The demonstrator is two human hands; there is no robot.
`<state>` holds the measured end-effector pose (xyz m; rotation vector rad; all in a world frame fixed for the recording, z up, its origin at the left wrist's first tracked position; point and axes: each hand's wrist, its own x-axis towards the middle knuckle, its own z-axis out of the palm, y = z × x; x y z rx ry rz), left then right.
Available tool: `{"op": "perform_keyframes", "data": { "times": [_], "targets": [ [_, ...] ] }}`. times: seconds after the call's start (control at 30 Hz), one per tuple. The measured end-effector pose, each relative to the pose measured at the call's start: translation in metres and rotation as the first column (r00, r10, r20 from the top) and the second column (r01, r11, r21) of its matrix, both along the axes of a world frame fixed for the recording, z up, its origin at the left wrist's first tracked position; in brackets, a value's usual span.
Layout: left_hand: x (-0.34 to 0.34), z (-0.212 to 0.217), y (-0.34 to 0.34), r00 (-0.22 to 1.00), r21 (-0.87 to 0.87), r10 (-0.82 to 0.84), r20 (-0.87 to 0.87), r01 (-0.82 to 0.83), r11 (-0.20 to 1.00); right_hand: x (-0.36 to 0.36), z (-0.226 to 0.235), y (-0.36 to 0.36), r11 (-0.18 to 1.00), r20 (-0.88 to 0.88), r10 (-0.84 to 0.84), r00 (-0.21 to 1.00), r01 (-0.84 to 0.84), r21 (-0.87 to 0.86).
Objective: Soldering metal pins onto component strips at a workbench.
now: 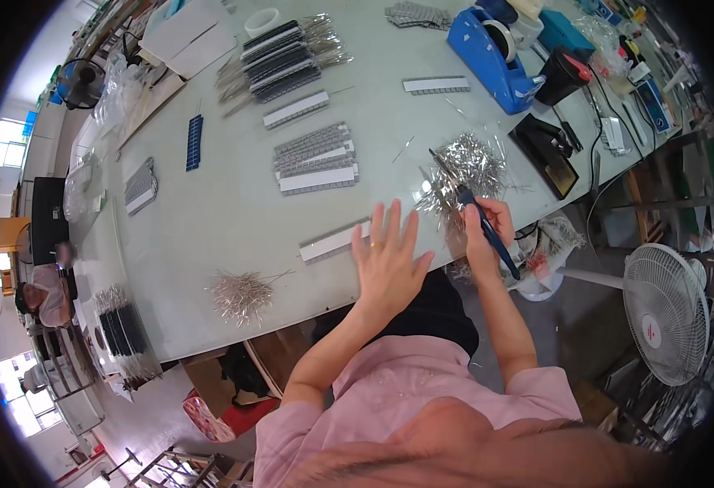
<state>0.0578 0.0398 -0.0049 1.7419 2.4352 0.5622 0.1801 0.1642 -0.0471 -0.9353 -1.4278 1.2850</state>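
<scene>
My left hand [391,264] is spread flat with fingers apart at the table's near edge, over the right end of a white-and-grey strip [328,246]. Whether the fingertips touch the strip, I cannot tell. In my closed right hand [487,236] is a slim tool with a dark blue handle [499,246] and a narrow pointed metal tip. That tip lies over a heap of thin silvery wire pieces [477,163]. Beyond my left hand lies a stack of similar grey strips [316,159]. A smaller pile of wire pieces [243,297] sits near the front edge.
A blue tape dispenser [487,61], a black stand [542,154] and a dark cup [564,77] occupy the right side. Dark bundles with wire ends [282,61] lie at the back. A white fan [666,313] stands right of the table. A person [48,297] is at far left.
</scene>
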Motion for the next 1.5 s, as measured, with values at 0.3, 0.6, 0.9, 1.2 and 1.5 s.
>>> {"op": "perform_keyframes", "data": {
  "times": [0.3,0.6,0.9,1.2,1.5],
  "targets": [
    [-0.023,-0.015,-0.028,0.991,-0.033,-0.118,-0.068,0.116,0.993,0.008,0.000,-0.010,0.998,-0.075,-0.040,0.996,0.043,0.044],
    [-0.053,-0.011,-0.078,0.998,-0.106,0.018,-0.052,-0.024,0.994,0.029,0.028,-0.037,0.963,0.135,0.268,0.954,-0.264,-0.046],
    [-0.054,-0.008,-0.084,1.000,-0.112,0.016,-0.008,-0.017,0.994,0.028,0.025,-0.056,0.956,0.273,0.292,0.917,-0.280,-0.083],
    [-0.059,-0.013,-0.083,1.000,-0.120,-0.002,-0.024,-0.001,0.993,0.025,0.027,-0.043,0.936,0.169,0.336,0.927,-0.309,-0.168],
    [-0.063,-0.015,-0.077,0.995,-0.083,-0.100,-0.002,0.099,0.992,0.028,0.032,0.008,0.804,0.088,0.497,0.863,-0.420,-0.420]
  ]
}}
